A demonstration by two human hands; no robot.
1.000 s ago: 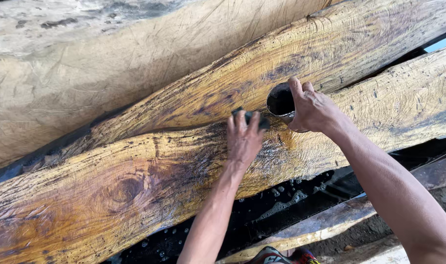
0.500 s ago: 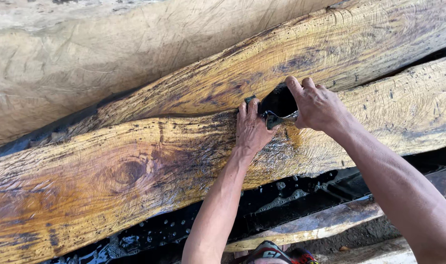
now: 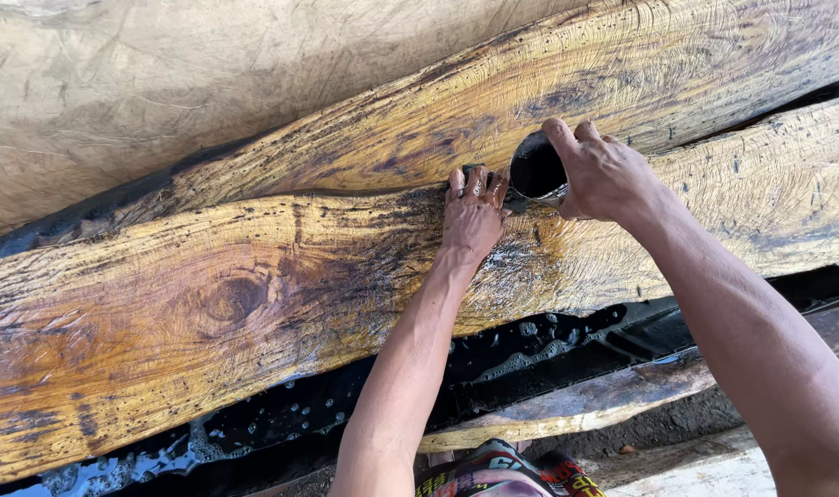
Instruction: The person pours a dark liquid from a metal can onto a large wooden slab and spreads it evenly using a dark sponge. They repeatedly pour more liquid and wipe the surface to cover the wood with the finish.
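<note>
The small round metal cup (image 3: 536,171) I hold in my right hand (image 3: 603,175) is tilted, mouth toward me, dark inside (contents indistinct). It sits against the wet, dark-stained yellow-brown wooden slab (image 3: 254,304), where my left hand (image 3: 475,212) presses flat.

I am in a rough woodworking yard or sawmill: long raw-edged timber slabs (image 3: 254,304) with knots, wormholes and saw marks lie side by side, wet with dark stain, over black sheeting (image 3: 530,354) beaded with liquid and bare dirt ground (image 3: 659,428).
</note>
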